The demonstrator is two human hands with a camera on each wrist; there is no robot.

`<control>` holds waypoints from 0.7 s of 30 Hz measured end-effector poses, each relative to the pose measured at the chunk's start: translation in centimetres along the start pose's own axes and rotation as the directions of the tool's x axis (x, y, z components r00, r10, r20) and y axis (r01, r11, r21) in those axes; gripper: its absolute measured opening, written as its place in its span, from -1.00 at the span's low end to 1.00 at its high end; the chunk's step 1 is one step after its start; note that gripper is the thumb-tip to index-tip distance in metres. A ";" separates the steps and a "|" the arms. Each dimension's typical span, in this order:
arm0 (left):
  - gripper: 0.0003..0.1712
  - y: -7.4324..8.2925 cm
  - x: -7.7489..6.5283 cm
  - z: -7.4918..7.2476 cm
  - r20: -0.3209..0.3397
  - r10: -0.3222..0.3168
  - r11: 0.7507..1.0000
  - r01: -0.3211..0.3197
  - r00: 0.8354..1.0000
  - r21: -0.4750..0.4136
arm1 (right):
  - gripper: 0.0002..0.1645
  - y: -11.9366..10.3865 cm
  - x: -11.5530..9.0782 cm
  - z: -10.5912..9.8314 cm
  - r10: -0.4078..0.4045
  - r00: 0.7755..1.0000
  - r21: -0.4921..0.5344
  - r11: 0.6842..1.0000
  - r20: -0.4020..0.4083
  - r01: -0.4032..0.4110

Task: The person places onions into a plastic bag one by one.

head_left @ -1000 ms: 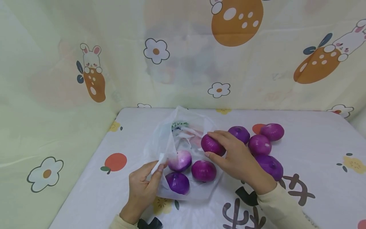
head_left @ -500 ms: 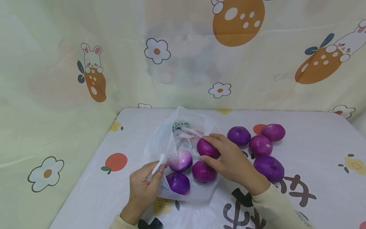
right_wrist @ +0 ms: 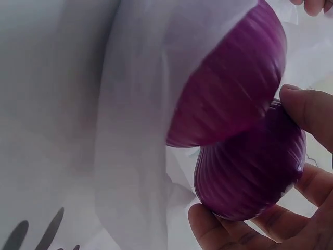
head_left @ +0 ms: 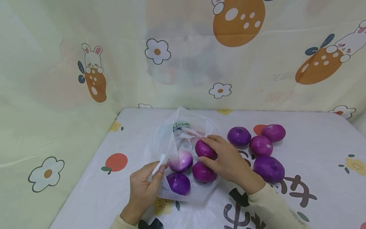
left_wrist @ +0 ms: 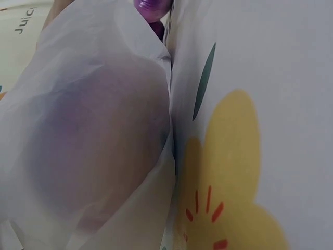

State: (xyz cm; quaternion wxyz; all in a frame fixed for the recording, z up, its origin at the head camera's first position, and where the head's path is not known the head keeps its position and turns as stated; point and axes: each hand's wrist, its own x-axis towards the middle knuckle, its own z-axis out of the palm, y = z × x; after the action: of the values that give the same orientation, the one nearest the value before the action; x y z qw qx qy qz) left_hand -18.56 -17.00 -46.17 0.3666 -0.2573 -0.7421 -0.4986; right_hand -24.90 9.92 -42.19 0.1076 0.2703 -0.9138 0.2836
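Note:
A white translucent plastic bag (head_left: 160,136) lies on the table with its mouth toward me. My left hand (head_left: 144,187) pinches the bag's rim between thumb and fingers at the left of the mouth. Inside the bag rest a pale-topped onion (head_left: 181,161), a darker purple onion (head_left: 179,183) and a red onion (head_left: 204,172). My right hand (head_left: 228,160) grips another red onion (head_left: 206,149) at the mouth's right side, just behind the front red one. In the right wrist view, fingers and thumb curl round this onion (right_wrist: 250,166). Through the bag, the left wrist view shows a blurred onion (left_wrist: 99,140).
Right of the bag several loose onions sit on the white printed tablecloth (head_left: 314,152): a purple onion (head_left: 239,136), a pinkish onion (head_left: 261,145), one behind it (head_left: 273,132) and a large purple onion (head_left: 269,169). A patterned cloth (head_left: 186,70) hangs behind the table.
My right hand has moved left and slightly down, bringing its red onion from the bag's right edge further into the mouth. The left hand keeps its hold on the rim.

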 end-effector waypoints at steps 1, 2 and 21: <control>-0.71 0.0 0.0 0.0 0.000 0.000 1.000 0.000 1.000 0.000 | -0.27 0.0 0.0 0.1 0.001 1.000 -0.001 1.000 0.002 -0.001; -0.71 0.0 0.0 0.0 0.000 0.001 1.000 -0.001 1.000 0.000 | -0.27 0.0 0.0 0.2 0.004 1.000 0.000 1.000 0.004 -0.004; -0.71 0.1 0.0 0.0 0.004 0.000 1.000 0.000 1.000 0.020 | -0.27 0.5 0.4 1.1 0.004 0.999 -0.008 1.000 0.036 -0.003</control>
State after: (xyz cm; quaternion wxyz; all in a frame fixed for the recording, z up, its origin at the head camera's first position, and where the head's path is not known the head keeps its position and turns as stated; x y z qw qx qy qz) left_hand -18.52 -17.01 -46.12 0.3677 -0.2547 -0.7477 -0.4907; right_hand -25.58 9.48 -43.15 0.0916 0.2734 -0.9172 0.2751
